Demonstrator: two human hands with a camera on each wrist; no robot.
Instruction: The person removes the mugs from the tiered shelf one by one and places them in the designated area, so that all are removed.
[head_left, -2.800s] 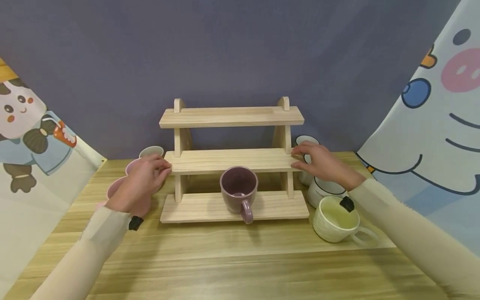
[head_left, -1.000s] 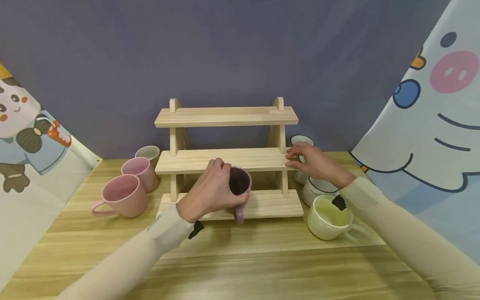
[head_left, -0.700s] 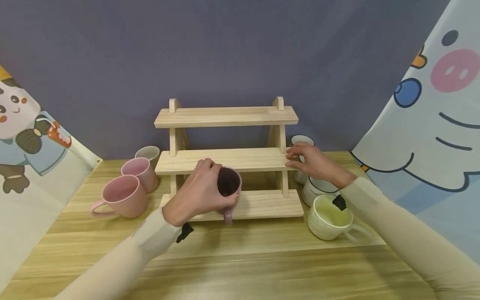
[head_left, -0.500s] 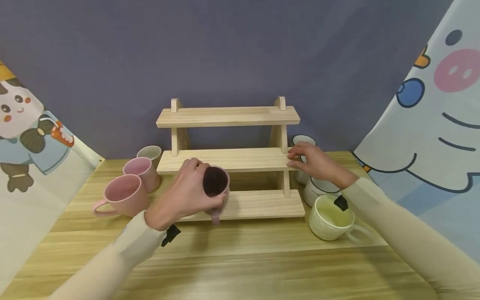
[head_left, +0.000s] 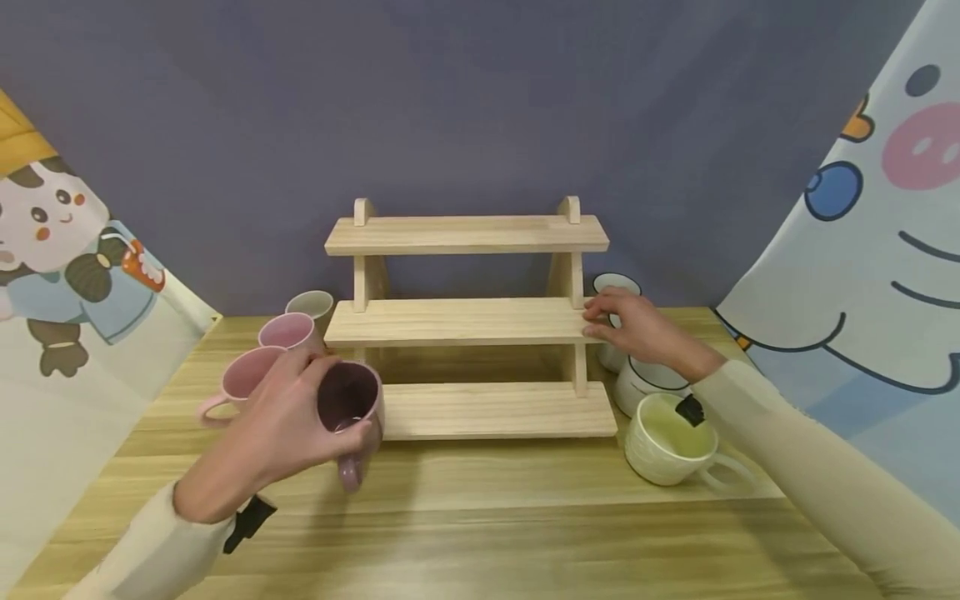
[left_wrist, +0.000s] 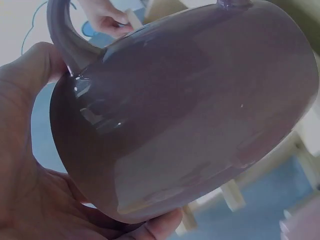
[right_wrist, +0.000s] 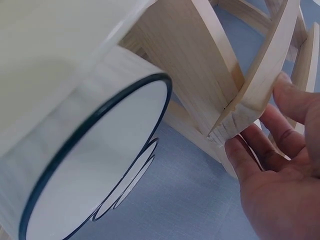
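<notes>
My left hand point(head_left: 281, 421) grips a glossy purple mug point(head_left: 348, 392) around its rim, with the thumb near the handle. The mug is held by the left front corner of a three-tier wooden display stand point(head_left: 465, 321), its handle pointing toward me. In the left wrist view the mug's side point(left_wrist: 190, 100) fills most of the frame. On the other side, my right hand point(head_left: 637, 329) pinches the right end of the middle shelf. Its thumb and fingers lie on opposite faces of the board point(right_wrist: 250, 105) in the right wrist view.
Left of the stand are two pink mugs point(head_left: 251, 371) point(head_left: 288, 332) and a greyish cup point(head_left: 311, 304). Along its right stand white mugs with dark rims point(head_left: 633, 387) and a pale green mug point(head_left: 667, 446) in front. A dark cloth wall point(head_left: 465, 100) rises behind the table.
My left hand let go of the middle shelf's left end, took hold of the purple mug on the bottom shelf and carried it left, off the shelf's front. My right hand stayed put.
</notes>
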